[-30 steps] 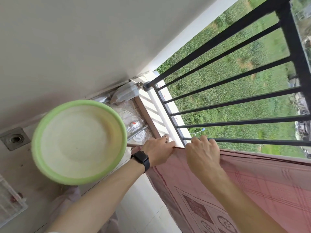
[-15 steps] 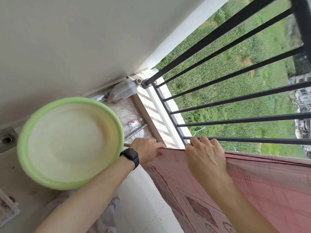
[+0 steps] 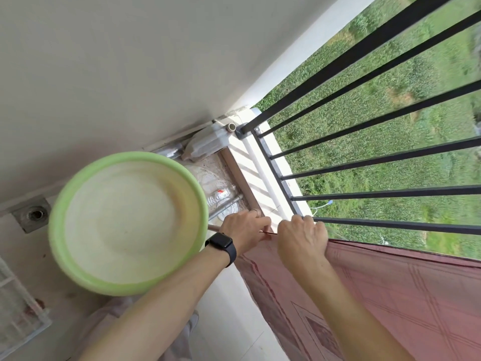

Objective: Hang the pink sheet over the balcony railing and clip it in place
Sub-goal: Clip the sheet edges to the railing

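Note:
The pink sheet [image 3: 390, 290] with a darker printed pattern hangs over the black balcony railing [image 3: 377, 196] at the lower right. My left hand [image 3: 244, 227], with a black watch on the wrist, pinches the sheet's end edge beside the railing. My right hand [image 3: 302, 238] is curled over the sheet's top edge, gripping it where it lies on the rail. No clip is in view.
A large green basin [image 3: 78, 194] stands on the balcony floor at the left, near a floor drain [image 3: 33, 214]. Plastic bottles [image 3: 221, 196] and pipes lie in the corner by the white ledge [image 3: 260, 178]. A white crate [image 3: 15, 316] sits at the far left. Grass lies beyond the bars.
Both hands have slid along the rail toward the sheet's end and now sit closer together. The sheet's end edge is pulled tighter along the railing.

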Tool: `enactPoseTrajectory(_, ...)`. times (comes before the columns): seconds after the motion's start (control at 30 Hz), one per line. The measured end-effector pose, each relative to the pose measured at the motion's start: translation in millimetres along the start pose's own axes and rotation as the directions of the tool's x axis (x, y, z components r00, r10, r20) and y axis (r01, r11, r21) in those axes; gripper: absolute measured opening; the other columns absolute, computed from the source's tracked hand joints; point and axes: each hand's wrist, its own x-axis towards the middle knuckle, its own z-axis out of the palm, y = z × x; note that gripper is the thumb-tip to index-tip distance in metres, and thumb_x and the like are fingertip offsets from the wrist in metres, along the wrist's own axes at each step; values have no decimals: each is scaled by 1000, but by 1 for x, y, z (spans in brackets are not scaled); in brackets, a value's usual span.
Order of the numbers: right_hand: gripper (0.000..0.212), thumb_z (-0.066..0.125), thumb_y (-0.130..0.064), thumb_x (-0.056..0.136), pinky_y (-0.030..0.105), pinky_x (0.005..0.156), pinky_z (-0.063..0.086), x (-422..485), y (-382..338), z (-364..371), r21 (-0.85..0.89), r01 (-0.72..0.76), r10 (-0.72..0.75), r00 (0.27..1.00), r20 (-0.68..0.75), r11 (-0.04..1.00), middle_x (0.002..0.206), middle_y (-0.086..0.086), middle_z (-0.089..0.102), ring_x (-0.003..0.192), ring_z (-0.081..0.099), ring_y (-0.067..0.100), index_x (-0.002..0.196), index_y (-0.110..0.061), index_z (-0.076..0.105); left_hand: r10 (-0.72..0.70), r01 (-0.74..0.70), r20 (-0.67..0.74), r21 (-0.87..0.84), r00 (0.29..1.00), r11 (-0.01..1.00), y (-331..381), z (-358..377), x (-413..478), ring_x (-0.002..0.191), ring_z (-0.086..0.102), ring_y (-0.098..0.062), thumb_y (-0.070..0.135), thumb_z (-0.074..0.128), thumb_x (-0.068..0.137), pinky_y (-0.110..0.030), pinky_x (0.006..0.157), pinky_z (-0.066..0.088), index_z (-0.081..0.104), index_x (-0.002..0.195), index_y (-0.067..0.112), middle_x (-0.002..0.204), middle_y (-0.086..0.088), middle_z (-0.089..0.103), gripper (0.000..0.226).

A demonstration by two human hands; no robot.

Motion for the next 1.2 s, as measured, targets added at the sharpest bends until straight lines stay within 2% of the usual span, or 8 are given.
enactPoseTrajectory(0.13, 25, 45, -8, 93, 34, 78, 31, 3, 2, -2, 37, 56, -55, 998, -23, 998, 113, 3, 59, 112, 52, 26, 110, -17, 61, -249, 298, 168, -425, 954, 855, -8, -2, -3, 85, 59, -10, 59, 68, 78, -30, 68, 45, 60, 82, 29, 89, 11, 62, 31)
enactPoseTrajectory(0.23, 18, 45, -8, 93, 34, 74, 30, 1, 12, -4, 84, 94, -88, 993, -74, 992, 103, 3, 56, 107, 53, 25, 98, -18, 59, -358, 491, 351, -737, 865, 464, -22, -20, -3, 70, 53, -8, 47, 72, 82, -28, 66, 40, 59, 83, 21, 73, 6, 58, 29)
enactPoseTrajectory(0.33, 13, 47, -14, 95, 33, 72, 32, -2, 17, -1, 78, 135, -126, 986, -109, 988, 96, 1, 49, 102, 54, 24, 99, -17, 59, -363, 499, 428, -857, 828, 127, -38, -32, -6, 63, 54, -19, 16, 70, 81, -34, 70, 45, 65, 91, 11, 78, -4, 55, 12)
enactPoseTrajectory(0.4, 14, 47, -16, 95, 33, 71, 34, -2, 16, 1, 73, 143, -134, 985, -113, 987, 93, 1, 44, 98, 55, 23, 101, -16, 59, -336, 490, 418, -855, 844, 168, -47, -34, -10, 68, 57, -22, 8, 69, 86, -38, 79, 50, 68, 98, 13, 84, -7, 56, 13)
enactPoseTrajectory(0.5, 16, 45, -14, 94, 34, 72, 33, 1, 13, 1, 96, 129, -121, 989, -85, 987, 104, 2, 54, 103, 56, 25, 102, -16, 59, -288, 466, 376, -798, 880, 382, -56, -34, -16, 86, 68, -18, 23, 80, 79, -37, 96, 53, 73, 104, 25, 92, 0, 69, 27)
enactPoseTrajectory(0.93, 18, 47, -13, 94, 32, 70, 33, 22, 1, 12, 81, 62, -60, 998, -34, 995, 107, 1, 62, 100, 62, 26, 102, -19, 62, -312, 464, 350, -747, 883, 476, -74, -23, -15, 98, 70, -16, 24, 88, 65, -35, 96, 53, 77, 103, 21, 100, -2, 76, 39)
enactPoseTrajectory(1.1, 16, 47, -16, 98, 34, 66, 34, 23, 2, 19, 67, 117, -111, 990, -91, 991, 102, -1, 59, 88, 61, 25, 91, -21, 60, -205, 362, 310, -638, 929, 680, -67, -14, -10, 93, 69, -8, 26, 81, 80, -23, 87, 54, 72, 109, 24, 105, 5, 70, 31)
enactPoseTrajectory(1.2, 18, 47, -15, 97, 33, 65, 34, 25, 2, 21, 83, 122, -112, 988, -110, 989, 100, -2, 59, 87, 61, 25, 84, -23, 55, -168, 302, 312, -454, 935, 838, -66, -15, -9, 92, 68, -7, 44, 72, 84, -31, 82, 55, 65, 110, 36, 104, 13, 68, 28)
